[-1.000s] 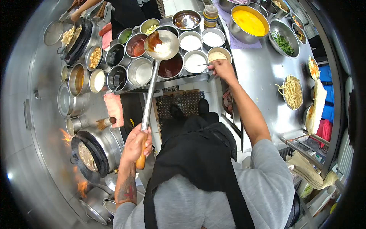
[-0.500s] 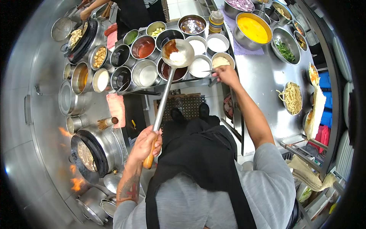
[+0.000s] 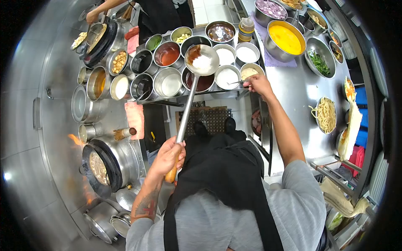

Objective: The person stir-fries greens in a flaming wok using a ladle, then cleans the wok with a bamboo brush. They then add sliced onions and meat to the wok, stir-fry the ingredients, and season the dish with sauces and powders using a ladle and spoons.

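Observation:
My left hand [image 3: 169,155] is closed around the wooden handle of a long metal ladle [image 3: 187,109]. Its bowl, above a pot of dark sauce [image 3: 206,83], carries white powder and some brown sauce. My right hand [image 3: 259,86] pinches the handle of a small metal spoon [image 3: 237,83]. The spoon's tip is at the front of a pot of white powder [image 3: 226,75]; whether it carries anything is unclear. Beside that hand stands a pot of pale yellowish powder [image 3: 250,71].
A wok of food [image 3: 98,168] sits over flames at left. Another person's hand [image 3: 93,16] works at a second wok [image 3: 98,44]. On the right counter are a bowl of yellow liquid [image 3: 286,38], chopped greens [image 3: 319,62] and noodles [image 3: 325,113].
The whole scene has shifted slightly right in view. Both my hands keep their grips on ladle and spoon. At the far wok, the other person's utensil and food have moved.

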Demonstrator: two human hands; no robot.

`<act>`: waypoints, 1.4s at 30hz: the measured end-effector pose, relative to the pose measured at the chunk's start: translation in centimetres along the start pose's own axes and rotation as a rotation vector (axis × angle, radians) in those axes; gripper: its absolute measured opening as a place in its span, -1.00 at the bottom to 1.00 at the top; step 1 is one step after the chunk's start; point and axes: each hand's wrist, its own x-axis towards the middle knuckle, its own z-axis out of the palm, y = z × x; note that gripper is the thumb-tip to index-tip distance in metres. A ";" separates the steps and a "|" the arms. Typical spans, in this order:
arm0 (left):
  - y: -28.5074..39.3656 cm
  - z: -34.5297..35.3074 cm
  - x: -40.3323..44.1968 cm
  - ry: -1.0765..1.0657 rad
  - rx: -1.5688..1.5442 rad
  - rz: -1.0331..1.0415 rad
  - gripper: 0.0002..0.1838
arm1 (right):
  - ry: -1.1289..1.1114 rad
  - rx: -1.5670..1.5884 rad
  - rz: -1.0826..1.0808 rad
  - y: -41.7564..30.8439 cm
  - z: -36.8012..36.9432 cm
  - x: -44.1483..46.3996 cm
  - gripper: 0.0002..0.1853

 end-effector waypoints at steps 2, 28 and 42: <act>-0.1 0.0 0.4 0.047 0.102 0.029 -0.90 | 0.009 0.212 -0.047 -0.6 -1.5 0.0 -0.71; 4.4 -0.2 6.2 -0.011 -0.055 0.033 -0.85 | 0.228 -0.287 -0.397 -7.3 0.6 8.4 -0.72; 4.6 -1.3 5.8 -0.028 -0.231 0.059 -0.86 | 0.355 -0.340 -0.361 -2.7 2.1 7.3 -0.75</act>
